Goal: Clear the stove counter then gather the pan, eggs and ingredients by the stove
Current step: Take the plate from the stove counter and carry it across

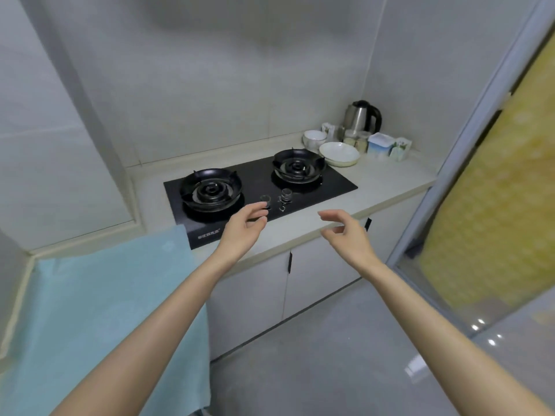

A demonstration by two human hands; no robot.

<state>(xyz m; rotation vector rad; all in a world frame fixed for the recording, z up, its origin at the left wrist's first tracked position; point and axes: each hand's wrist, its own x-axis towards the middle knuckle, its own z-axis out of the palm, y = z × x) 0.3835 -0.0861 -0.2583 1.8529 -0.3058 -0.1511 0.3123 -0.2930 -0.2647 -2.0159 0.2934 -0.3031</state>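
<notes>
A black two-burner gas stove point(330, 183) is set into the pale counter point(387, 181). Both burners are bare. My left hand point(243, 229) hovers over the stove's front edge near the knobs point(286, 195), fingers loosely curled, holding nothing. My right hand point(348, 232) hangs over the counter's front edge to the right, fingers relaxed and empty. At the back right corner stand a steel kettle point(360, 115), a white bowl point(313, 138), a shallow white plate point(339, 153), small jars point(357, 141) and little cartons point(381, 144). No pan or eggs are in view.
A light blue cloth point(99, 298) drapes over the counter at the left. White cabinet doors point(318, 274) sit below the counter. A glass sliding door with a yellow patterned panel point(492, 211) closes off the right side. Grey tiled walls stand behind.
</notes>
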